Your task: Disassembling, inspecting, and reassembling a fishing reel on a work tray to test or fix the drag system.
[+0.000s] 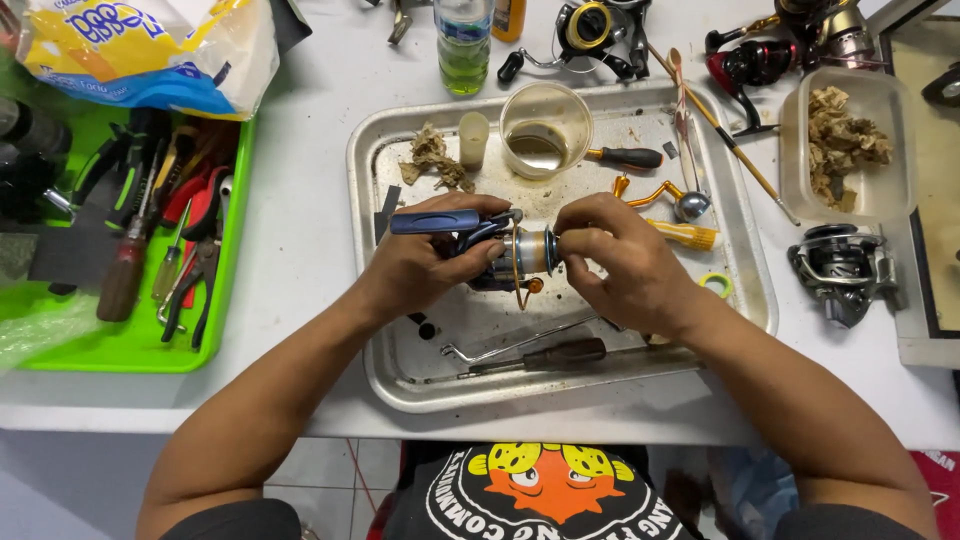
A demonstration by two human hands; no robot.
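Steel tray (400,385) sits nearest you on the white desk (300,250), a dark-handled screwdriver (560,354) lying in it. Above it your left hand (420,265) is closed around the blue fishing reel (490,250), right hand (620,265) pinching its spool end. Farther back: plastic cup (545,128), green bottle (463,45).

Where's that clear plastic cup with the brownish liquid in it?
In the head view, the clear cup stands at the back of the metal tray, just beyond the fishing reel held in both hands, between a small cream cap and a black-handled screwdriver.
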